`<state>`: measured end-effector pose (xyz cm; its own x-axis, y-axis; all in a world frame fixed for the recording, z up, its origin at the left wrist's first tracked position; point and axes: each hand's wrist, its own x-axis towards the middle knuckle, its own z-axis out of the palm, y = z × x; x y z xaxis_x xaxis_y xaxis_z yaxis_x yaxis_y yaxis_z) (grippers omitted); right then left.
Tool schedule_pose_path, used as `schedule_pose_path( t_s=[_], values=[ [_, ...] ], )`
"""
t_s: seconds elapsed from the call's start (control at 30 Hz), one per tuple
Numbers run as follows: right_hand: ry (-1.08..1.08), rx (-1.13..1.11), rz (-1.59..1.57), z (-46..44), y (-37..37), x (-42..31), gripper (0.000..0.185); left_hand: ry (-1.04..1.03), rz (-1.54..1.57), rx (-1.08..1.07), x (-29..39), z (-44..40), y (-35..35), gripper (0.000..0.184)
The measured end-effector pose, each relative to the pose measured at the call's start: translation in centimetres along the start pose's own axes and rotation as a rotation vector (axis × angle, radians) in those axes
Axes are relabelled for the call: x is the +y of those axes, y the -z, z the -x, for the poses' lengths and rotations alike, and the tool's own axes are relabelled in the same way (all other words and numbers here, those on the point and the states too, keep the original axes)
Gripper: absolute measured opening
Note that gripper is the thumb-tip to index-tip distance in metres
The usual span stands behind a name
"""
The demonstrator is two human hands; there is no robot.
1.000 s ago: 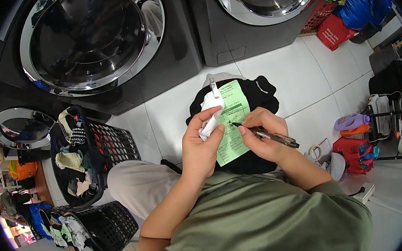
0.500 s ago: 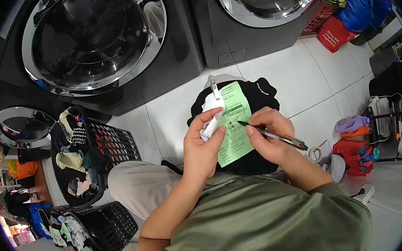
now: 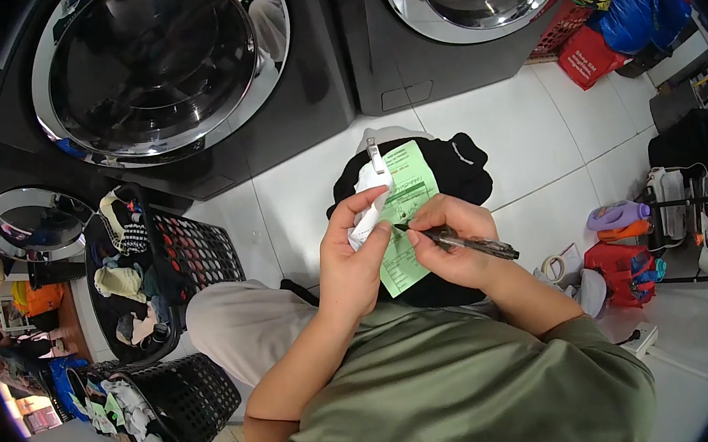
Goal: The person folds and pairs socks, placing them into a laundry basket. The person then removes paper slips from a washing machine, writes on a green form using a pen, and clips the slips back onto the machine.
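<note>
A green paper form [image 3: 409, 173] with print and handwriting lies over dark clothing [image 3: 460, 172] on my lap. My left hand [image 3: 353, 259] pinches the form's left edge together with a folded white paper [image 3: 371, 195]. A metal clip [image 3: 375, 156] grips the top of the white paper. In my right hand [image 3: 452, 246] is a black pen [image 3: 480, 245], its tip touching or just above the form's lower middle. The left thumb and the right fingers partly cover the writing.
Two dark front-loading machines, one with a large round door [image 3: 152, 70], stand ahead. On the left are black laundry baskets [image 3: 204, 252] full of clothes. A purple bottle [image 3: 618, 215] and a red bag [image 3: 619, 272] sit at right.
My right hand has moved left and slightly down with the pen, bringing its tip lower on the form and closer to my left thumb. The left hand has barely moved.
</note>
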<state>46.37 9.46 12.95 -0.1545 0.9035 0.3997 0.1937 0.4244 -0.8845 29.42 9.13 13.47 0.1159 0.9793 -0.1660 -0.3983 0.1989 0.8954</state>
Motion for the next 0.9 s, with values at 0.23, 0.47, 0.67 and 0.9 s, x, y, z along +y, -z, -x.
schedule_pose_path(
  t_s=[0.23,0.47,0.67,0.9],
  values=[
    [0.056,0.011,0.027,-0.24,-0.15,-0.11,0.014,0.0,0.005,0.009,0.05,0.03,-0.12,0.037],
    [-0.019,0.066,0.003,0.04,-0.27,-0.02,0.015,0.015,0.023,0.012,0.31,0.06,-0.32,0.037],
    [0.025,0.009,0.048,-0.06,0.16,0.0,0.014,0.012,0.015,0.013,0.28,0.08,-0.34,0.037],
    [-0.021,0.016,-0.047,0.04,0.28,0.32,0.012,0.018,0.026,0.006,0.09,0.02,-0.18,0.037]
  ],
)
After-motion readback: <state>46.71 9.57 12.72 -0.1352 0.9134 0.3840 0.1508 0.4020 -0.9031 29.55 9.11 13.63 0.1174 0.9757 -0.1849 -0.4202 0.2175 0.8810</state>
